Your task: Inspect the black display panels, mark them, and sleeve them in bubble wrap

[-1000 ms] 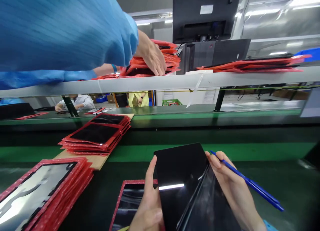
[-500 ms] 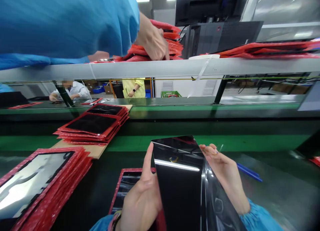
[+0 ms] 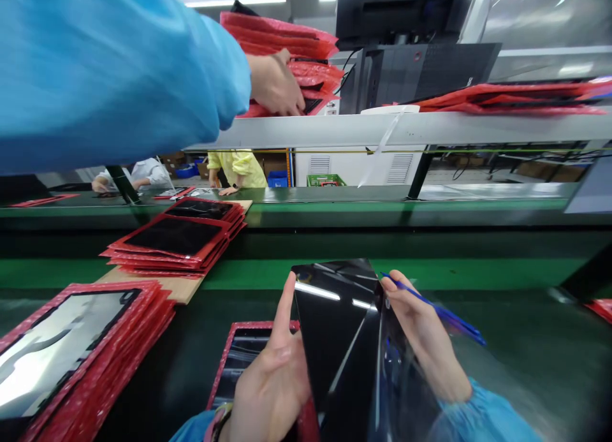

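Note:
A glossy black screen panel [image 3: 337, 353] stands tilted in front of me. My left hand [image 3: 272, 381] grips its left edge, index finger stretched up along the side. At the panel's upper right corner, the fingertips of my right hand [image 3: 423, 333] are pinched together. A clear film [image 3: 406, 391] hangs along the panel's right side, below that hand. A slender blue strip [image 3: 454, 317] runs from these fingertips across the back of the hand; whether it joins the film I cannot tell. Behind my left hand lies a red-edged wrapped panel [image 3: 241, 353], partly hidden.
Stacked panels in red bubble wrap [image 3: 90, 353] lie at left; another stack [image 3: 176, 235] rests on a wooden board [image 3: 184, 292]. Overhead, a co-worker's blue sleeve [image 3: 143, 66] reaches across, the hand [image 3: 277, 85] on red packs above a grey shelf beam [image 3: 358, 131].
The blue strip has come up to my right fingertips. The panel's reflections have shifted slightly. The co-worker's arm has moved left, and the person in yellow has shifted left.

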Motion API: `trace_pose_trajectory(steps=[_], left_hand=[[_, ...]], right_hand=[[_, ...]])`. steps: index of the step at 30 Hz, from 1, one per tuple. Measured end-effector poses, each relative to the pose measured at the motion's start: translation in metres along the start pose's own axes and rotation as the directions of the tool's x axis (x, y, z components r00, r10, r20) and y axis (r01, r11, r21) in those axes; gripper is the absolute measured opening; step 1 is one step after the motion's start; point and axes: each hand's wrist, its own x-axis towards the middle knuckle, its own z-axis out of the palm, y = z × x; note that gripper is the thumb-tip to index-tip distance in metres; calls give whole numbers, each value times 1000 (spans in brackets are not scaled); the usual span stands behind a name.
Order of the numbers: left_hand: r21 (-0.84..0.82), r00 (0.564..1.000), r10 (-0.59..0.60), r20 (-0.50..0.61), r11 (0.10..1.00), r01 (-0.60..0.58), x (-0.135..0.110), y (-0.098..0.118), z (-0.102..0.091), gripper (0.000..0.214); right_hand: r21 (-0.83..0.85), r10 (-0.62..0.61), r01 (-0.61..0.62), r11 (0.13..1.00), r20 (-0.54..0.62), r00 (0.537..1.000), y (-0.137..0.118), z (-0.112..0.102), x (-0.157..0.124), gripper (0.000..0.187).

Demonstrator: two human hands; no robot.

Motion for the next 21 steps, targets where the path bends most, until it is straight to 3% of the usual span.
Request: trace_pose_trajectory(steps=[4,9,11,13,17,19,21], left_hand=[[2,1000,22,16,1000,-22,-4,-3,-1,86],[92,997,60,51,994,-64,-5,-10,-4,100],[196,993,116,8,974,-116,0,-14,-6,105],[291,981,162,-105,949,-126,9,-19,-12,100],[366,913,121,-389,930,32,29,-30,-33,61],[371,892,82,-445,923,100,36,-39,-47,46],[363,887,49,-458,922,136,40,-50,-60,40]], right_hand=[[19,6,-7,1000,65,998,-7,5,-11,32],[-49,-108,112,992,87,990,-10,8,-18,35],[-77,-136,144,987,98,986,-9,8,-21,36],[-92,-148,158,983,107,983,-7,3,-23,35],[-273,-218,224,936,52,975,-1,-32,-11,27],[-433,-251,221,874,-14,968,2,-62,2,31],[-488,-231,166,857,-75,970,6,-92,13,37]])
